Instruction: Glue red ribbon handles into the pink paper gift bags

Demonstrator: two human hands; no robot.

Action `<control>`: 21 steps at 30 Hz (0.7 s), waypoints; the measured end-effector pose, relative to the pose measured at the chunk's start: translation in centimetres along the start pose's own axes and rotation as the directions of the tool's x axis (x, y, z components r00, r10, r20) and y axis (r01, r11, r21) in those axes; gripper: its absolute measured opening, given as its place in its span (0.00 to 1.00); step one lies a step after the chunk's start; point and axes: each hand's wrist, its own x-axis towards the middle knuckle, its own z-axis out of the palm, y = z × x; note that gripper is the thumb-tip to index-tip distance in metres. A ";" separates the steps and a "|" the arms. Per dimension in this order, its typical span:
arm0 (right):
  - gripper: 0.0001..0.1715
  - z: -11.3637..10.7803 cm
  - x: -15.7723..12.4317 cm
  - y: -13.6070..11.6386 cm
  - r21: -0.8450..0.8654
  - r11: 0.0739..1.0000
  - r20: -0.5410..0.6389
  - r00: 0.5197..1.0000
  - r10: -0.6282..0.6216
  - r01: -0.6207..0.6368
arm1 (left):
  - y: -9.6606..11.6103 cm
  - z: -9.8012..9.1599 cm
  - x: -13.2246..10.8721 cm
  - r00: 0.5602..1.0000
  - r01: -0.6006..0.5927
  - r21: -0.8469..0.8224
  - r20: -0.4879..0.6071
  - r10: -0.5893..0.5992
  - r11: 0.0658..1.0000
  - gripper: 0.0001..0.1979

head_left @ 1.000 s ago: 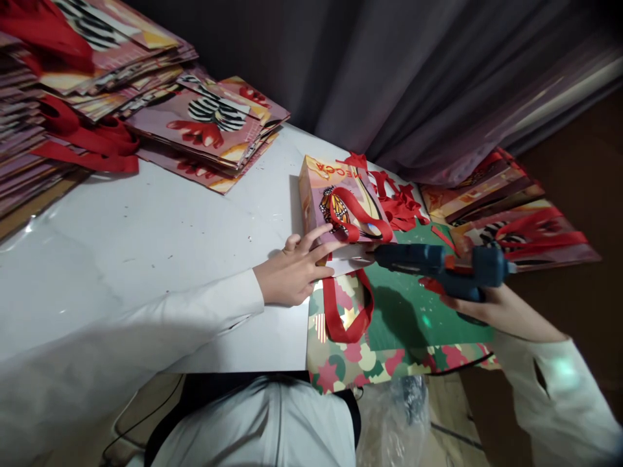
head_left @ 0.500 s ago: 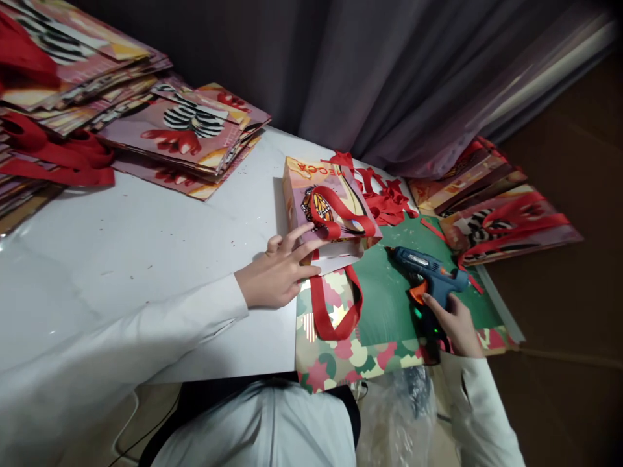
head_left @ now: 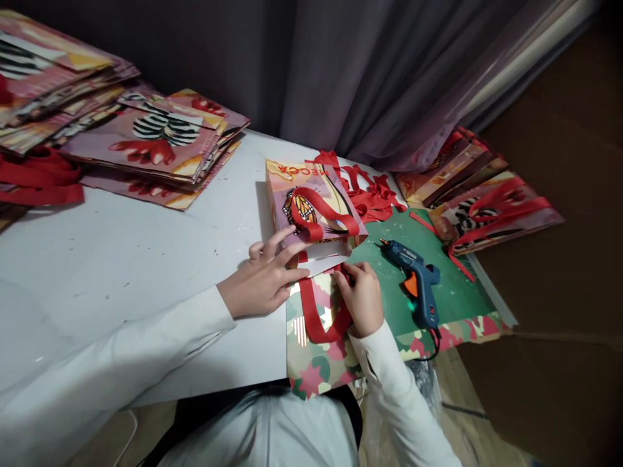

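Since the earlier frame, the right hand (head_left: 365, 298) has been taken off the one glue gun (head_left: 417, 269) and brought in to the near edge of the one printed bag (head_left: 331, 196). The bag is laid flat on the table (head_left: 185, 266), and the clock is centred on it. Two red loops are seen on it: the upper ribbon loop (head_left: 341, 219) is lying across its face, and the lower ribbon loop (head_left: 318, 332) is stretched out toward six o'clock.

At five, the right hand's thumb and fingers are drawn nearly together at one end of the lower ribbon loop; whether ribbon is pinched cannot be told. At half past seven, the left hand (head_left: 263, 282) is spread wide, closed around nothing, its fingertips laid along the bag's near edge.

The glue gun is left at four o'clock on one green mat (head_left: 457, 285), with one patterned sheet (head_left: 314, 376) seen below it. One heap of red ribbon (head_left: 377, 202) is gathered near three. Farther out at three, several bags (head_left: 501, 211) are set, their number uncertain. Toward ten, two stacks of flat bags (head_left: 160, 139) are piled, too many to be counted.
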 end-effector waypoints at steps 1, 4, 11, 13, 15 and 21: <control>0.16 0.3 0.1 -0.1 -0.006 1.000 -0.013 1.000 0.013 -0.013 | 0.0 0.0 0.0 1.000 -0.002 0.000 -0.003 0.002 1.000 0.21; 0.12 0.8 0.7 0.2 0.043 0.997 -0.058 0.996 0.071 -0.069 | -0.1 0.2 -0.1 1.000 -0.008 0.000 -0.011 0.008 1.000 0.22; 0.05 1.3 2.6 0.7 0.109 0.971 0.037 0.977 0.208 -0.211 | 0.1 0.1 -0.2 0.999 -0.014 -0.026 -0.035 0.013 1.000 0.21; 0.06 1.3 2.7 0.4 0.068 0.977 0.013 0.979 0.201 -0.202 | 0.1 0.1 -0.3 0.999 -0.009 -0.031 -0.035 0.008 0.999 0.21; 0.06 1.3 2.5 -0.1 0.009 0.980 -0.019 0.979 0.201 -0.201 | 0.1 0.1 -0.3 0.999 -0.012 -0.033 -0.037 0.011 0.999 0.21; 0.06 0.4 2.3 -1.6 -0.233 0.948 0.080 0.967 0.242 -0.218 | 0.2 0.2 -0.3 0.999 -0.011 -0.025 -0.044 0.010 1.000 0.22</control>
